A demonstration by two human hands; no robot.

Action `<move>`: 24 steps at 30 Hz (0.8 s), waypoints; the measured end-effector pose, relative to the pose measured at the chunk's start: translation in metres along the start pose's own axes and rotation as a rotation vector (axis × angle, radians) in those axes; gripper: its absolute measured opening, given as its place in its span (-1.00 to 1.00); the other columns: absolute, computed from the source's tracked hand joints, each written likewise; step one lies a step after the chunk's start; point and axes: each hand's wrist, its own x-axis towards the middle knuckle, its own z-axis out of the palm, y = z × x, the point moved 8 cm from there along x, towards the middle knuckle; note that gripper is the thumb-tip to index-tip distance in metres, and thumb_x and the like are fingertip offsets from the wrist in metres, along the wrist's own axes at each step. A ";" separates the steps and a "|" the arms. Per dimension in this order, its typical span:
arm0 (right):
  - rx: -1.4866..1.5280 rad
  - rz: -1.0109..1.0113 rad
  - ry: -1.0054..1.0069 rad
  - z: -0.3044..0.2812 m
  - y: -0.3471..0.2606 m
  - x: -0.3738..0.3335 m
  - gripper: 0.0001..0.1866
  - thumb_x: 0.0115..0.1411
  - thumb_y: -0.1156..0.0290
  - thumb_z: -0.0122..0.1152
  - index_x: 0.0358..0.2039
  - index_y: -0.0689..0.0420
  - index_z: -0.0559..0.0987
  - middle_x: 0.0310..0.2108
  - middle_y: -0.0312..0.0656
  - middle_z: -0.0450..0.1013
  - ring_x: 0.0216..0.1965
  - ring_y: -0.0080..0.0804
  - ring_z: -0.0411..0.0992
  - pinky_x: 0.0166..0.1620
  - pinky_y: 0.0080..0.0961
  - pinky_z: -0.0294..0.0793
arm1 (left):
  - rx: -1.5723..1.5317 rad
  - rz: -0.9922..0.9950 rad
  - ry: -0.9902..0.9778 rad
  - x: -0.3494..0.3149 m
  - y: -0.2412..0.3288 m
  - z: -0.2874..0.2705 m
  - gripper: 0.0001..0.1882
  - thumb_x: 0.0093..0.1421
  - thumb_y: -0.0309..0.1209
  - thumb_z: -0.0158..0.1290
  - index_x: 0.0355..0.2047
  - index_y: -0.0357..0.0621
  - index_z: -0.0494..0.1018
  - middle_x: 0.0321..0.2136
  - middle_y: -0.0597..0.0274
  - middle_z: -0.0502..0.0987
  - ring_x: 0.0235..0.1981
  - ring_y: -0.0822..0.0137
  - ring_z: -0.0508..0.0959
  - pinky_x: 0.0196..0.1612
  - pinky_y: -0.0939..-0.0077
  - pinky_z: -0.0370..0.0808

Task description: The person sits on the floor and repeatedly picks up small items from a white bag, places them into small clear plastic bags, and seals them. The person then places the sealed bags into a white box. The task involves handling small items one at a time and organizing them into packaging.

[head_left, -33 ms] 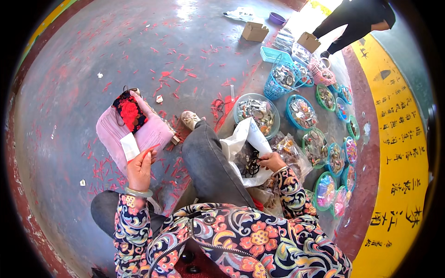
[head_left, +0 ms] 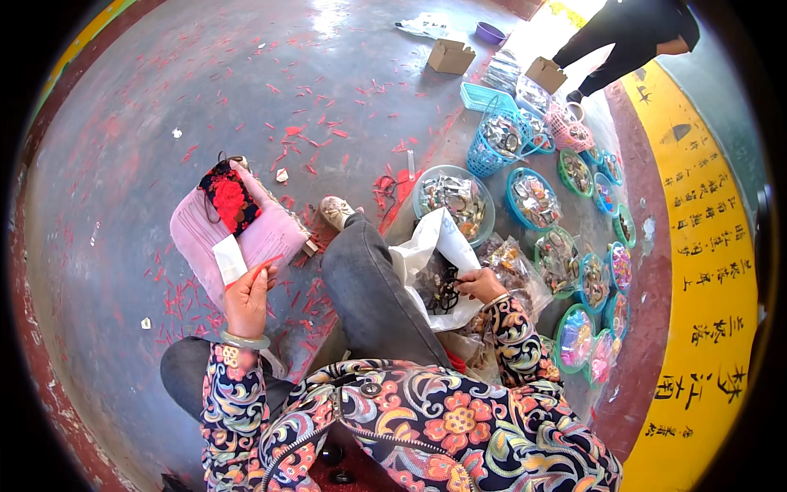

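Observation:
My left hand point(head_left: 246, 305) is closed on a small white packet point(head_left: 229, 258) and a thin red strip point(head_left: 266, 267), in front of a pink padded seat point(head_left: 195, 220). On the seat lies a black and red flowered cloth pouch point(head_left: 231, 197). By my right thigh stands an open white bag point(head_left: 452, 238) with dark, loop-shaped items point(head_left: 443, 287) inside. At its right rim is my right hand point(head_left: 482, 285), thumb and fingers pinched together. What they grip, the rim or one of the dark loops, is hidden.
Several baskets of small packaged goods stand to my right, among them a clear bowl point(head_left: 452, 197), a blue basket point(head_left: 533, 199) and a tall blue basket point(head_left: 497, 143). Cardboard boxes point(head_left: 450, 56) sit farther off. A person point(head_left: 627, 41) stands far right. Red scraps litter the floor.

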 end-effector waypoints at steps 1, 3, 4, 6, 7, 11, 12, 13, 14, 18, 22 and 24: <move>0.023 -0.031 0.001 -0.001 -0.006 -0.001 -0.85 -0.04 0.41 0.21 -0.43 0.19 0.61 -0.60 -0.32 0.46 -0.57 -0.64 0.39 -0.53 -0.66 0.37 | -0.002 0.001 -0.001 0.000 0.000 0.000 -0.72 0.25 -0.41 -0.15 -0.14 -0.33 0.41 -0.31 0.19 0.51 -0.29 0.46 0.49 -0.19 0.57 0.46; 0.089 -0.042 -0.009 -0.003 -0.014 -0.003 -0.81 -0.01 0.42 0.20 -0.36 0.21 0.59 -0.52 -0.33 0.48 -0.50 -0.65 0.41 -0.49 -0.68 0.40 | -0.002 -0.005 -0.010 0.000 0.000 0.001 -0.72 0.25 -0.41 -0.16 -0.14 -0.33 0.41 -0.30 0.18 0.51 -0.29 0.45 0.49 -0.18 0.57 0.46; 0.149 -0.060 -0.007 -0.004 -0.021 -0.007 -0.80 -0.01 0.43 0.19 -0.35 0.23 0.59 -0.51 -0.34 0.49 -0.50 -0.65 0.41 -0.48 -0.68 0.41 | -0.002 -0.009 -0.012 -0.001 0.001 0.001 -0.72 0.25 -0.41 -0.16 -0.14 -0.34 0.41 -0.30 0.18 0.51 -0.29 0.45 0.49 -0.18 0.57 0.46; 0.191 -0.102 -0.021 -0.008 -0.043 -0.017 -0.77 0.03 0.46 0.15 -0.28 0.27 0.54 -0.44 -0.33 0.50 -0.45 -0.65 0.42 -0.44 -0.69 0.44 | -0.003 -0.027 -0.023 -0.002 0.001 0.000 -0.72 0.26 -0.41 -0.18 -0.13 -0.31 0.41 -0.28 0.18 0.50 -0.26 0.44 0.49 -0.15 0.57 0.44; 0.227 -0.153 -0.034 -0.009 -0.057 -0.021 -0.78 0.04 0.46 0.14 -0.27 0.27 0.54 -0.44 -0.33 0.49 -0.45 -0.64 0.43 -0.43 -0.69 0.44 | -0.005 -0.035 -0.028 -0.003 0.001 0.001 -0.71 0.26 -0.41 -0.19 -0.12 -0.30 0.41 -0.27 0.18 0.49 -0.25 0.44 0.48 -0.14 0.57 0.43; 0.226 -0.311 -0.116 -0.012 -0.119 -0.043 -0.79 0.14 0.47 0.01 -0.23 0.26 0.49 -0.37 -0.28 0.47 -0.48 -0.63 0.42 -0.43 -0.72 0.43 | -0.036 -0.045 -0.171 -0.008 0.018 0.010 -0.71 0.26 -0.40 -0.19 -0.13 -0.32 0.41 -0.29 0.17 0.51 -0.26 0.42 0.49 -0.15 0.57 0.43; 0.232 -0.352 -0.122 -0.009 -0.141 -0.052 -0.80 0.15 0.47 -0.03 -0.24 0.25 0.48 -0.34 -0.26 0.46 -0.48 -0.63 0.41 -0.45 -0.73 0.41 | -0.067 -0.046 -0.225 -0.010 0.022 0.015 -0.71 0.26 -0.40 -0.19 -0.13 -0.32 0.41 -0.29 0.17 0.51 -0.25 0.41 0.49 -0.16 0.57 0.43; 0.243 -0.391 -0.132 -0.006 -0.158 -0.057 -0.81 0.17 0.47 -0.06 -0.25 0.23 0.48 -0.32 -0.23 0.46 -0.49 -0.63 0.41 -0.46 -0.73 0.40 | -0.092 -0.050 -0.280 -0.012 0.027 0.020 -0.70 0.26 -0.40 -0.19 -0.13 -0.33 0.41 -0.29 0.16 0.52 -0.25 0.39 0.50 -0.16 0.56 0.43; 0.223 -0.433 -0.184 -0.001 -0.170 -0.057 -0.80 0.19 0.49 -0.11 -0.20 0.22 0.42 -0.24 -0.17 0.43 -0.53 -0.62 0.38 -0.52 -0.74 0.36 | -0.127 -0.068 -0.355 -0.014 0.029 0.026 -0.70 0.25 -0.40 -0.19 -0.12 -0.34 0.39 -0.26 0.14 0.50 -0.22 0.38 0.49 -0.15 0.55 0.43; 0.542 -0.511 -0.416 0.039 -0.222 -0.067 -0.77 0.19 0.48 -0.14 -0.14 0.21 0.33 -0.25 -0.05 0.42 -0.60 -0.57 0.31 -0.58 -0.75 0.29 | -0.275 -0.149 -0.601 -0.028 0.042 0.044 -0.67 0.25 -0.42 -0.19 -0.03 -0.35 0.31 -0.12 0.07 0.44 -0.12 0.34 0.47 -0.12 0.52 0.42; 0.764 -0.538 -0.652 0.091 -0.261 -0.077 -0.83 0.16 0.48 -0.12 -0.22 0.18 0.34 -0.22 0.08 0.41 -0.75 -0.58 0.21 -0.68 -0.78 0.16 | -0.335 -0.196 -0.777 -0.038 0.045 0.056 -0.62 0.25 -0.39 -0.20 0.03 -0.34 0.24 0.00 0.07 0.34 -0.05 0.32 0.42 -0.10 0.55 0.41; 0.883 -0.509 -0.778 0.114 -0.273 -0.083 -0.85 0.14 0.50 -0.10 -0.25 0.18 0.34 -0.24 0.06 0.41 -0.77 -0.62 0.18 -0.69 -0.78 0.11 | -0.409 -0.229 -0.813 -0.040 0.042 0.062 -0.63 0.25 -0.39 -0.19 0.02 -0.33 0.26 0.10 0.06 0.21 -0.04 0.32 0.42 -0.10 0.53 0.42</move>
